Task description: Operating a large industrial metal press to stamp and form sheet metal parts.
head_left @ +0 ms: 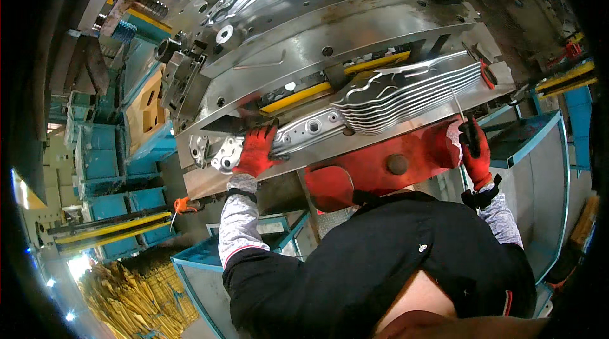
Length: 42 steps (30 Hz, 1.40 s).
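Both my hands wear red gloves with dark patches. My left hand (256, 150) is closed round the left part of a long, shiny stamped metal part (311, 127) with holes in it. The part lies along the front of a steel die bed, and its right end runs under a stack of similar ribbed metal parts (406, 94). At the right, my right hand (476, 152) is closed on a thin metal rod (458, 105), which points up toward the stack. Beside that hand is a red machine body (374, 171) with a round dark knob.
A large steel die (304, 40) spans the back, with a bent rod (260, 63) lying on it. Yellow bars (297, 98) sit in its slot. Blue-framed bins (539, 148) stand right and lower left. Blue crates (101, 155) and yellow strips (136, 294) are at left.
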Tool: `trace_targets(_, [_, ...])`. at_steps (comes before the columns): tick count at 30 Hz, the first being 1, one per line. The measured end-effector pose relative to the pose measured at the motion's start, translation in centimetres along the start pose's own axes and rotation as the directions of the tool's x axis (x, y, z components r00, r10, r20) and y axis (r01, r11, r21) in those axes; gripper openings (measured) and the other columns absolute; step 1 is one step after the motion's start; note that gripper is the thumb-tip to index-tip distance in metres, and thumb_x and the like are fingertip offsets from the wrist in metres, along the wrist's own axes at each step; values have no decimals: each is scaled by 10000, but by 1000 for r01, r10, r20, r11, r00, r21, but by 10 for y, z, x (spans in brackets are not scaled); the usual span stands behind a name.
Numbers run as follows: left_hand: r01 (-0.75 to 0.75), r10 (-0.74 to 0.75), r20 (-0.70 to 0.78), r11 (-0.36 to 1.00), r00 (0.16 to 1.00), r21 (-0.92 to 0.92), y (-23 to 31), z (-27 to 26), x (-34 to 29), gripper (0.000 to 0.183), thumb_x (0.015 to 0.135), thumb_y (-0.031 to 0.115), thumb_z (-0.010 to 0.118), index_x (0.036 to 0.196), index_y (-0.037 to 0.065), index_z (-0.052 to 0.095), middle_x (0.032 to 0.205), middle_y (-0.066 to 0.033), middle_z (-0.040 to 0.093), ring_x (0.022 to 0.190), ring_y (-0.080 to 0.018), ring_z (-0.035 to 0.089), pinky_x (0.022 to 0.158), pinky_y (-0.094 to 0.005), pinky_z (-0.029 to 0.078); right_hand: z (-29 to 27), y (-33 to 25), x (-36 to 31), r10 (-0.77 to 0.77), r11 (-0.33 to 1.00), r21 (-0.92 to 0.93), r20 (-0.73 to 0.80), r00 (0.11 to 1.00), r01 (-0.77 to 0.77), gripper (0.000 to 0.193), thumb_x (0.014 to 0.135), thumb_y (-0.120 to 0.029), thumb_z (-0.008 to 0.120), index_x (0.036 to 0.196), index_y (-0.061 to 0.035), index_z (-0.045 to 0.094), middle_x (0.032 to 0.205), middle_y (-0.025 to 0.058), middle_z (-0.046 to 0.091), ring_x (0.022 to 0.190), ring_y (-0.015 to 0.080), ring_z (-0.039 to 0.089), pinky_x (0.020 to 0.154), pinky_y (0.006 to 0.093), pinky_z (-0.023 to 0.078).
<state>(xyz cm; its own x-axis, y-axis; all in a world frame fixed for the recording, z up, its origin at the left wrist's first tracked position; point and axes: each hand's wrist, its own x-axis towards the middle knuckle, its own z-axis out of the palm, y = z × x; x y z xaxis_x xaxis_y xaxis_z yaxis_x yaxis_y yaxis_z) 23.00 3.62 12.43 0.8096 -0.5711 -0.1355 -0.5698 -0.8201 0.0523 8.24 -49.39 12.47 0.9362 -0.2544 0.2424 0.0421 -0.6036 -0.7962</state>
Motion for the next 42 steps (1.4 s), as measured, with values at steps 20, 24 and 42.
trace_targets(20, [-360, 383, -21, 847, 924, -391, 220, -87, 244, 845, 733, 461, 635, 1352, 10, 278, 1322, -235, 371, 1192, -372, 386, 1006, -407, 309, -26, -6, -39, 23, 999, 23, 4, 1000, -23, 423, 797, -44, 555, 1213, -29, 482, 1146, 175, 558, 964, 303, 578, 795, 314, 457])
trace_targets(24, [-260, 379, 168, 838, 910, -480, 242, -75, 283, 870, 701, 483, 664, 1317, -30, 326, 1352, -230, 350, 1230, -349, 368, 1024, -378, 301, -39, 1, -63, 115, 988, 104, -21, 993, -113, 471, 822, -64, 564, 1276, -32, 441, 1105, 136, 581, 968, 194, 574, 832, 301, 438])
trace_targets(42, [-575, 559, -357, 815, 748, 72, 212, -242, 146, 915, 556, 366, 736, 1331, 67, 352, 1234, -217, 391, 1125, -391, 378, 973, -463, 302, -40, 60, -70, 117, 982, 164, -114, 986, -98, 431, 837, -70, 549, 1251, -1, 450, 1152, 128, 562, 1032, 202, 538, 883, 294, 410])
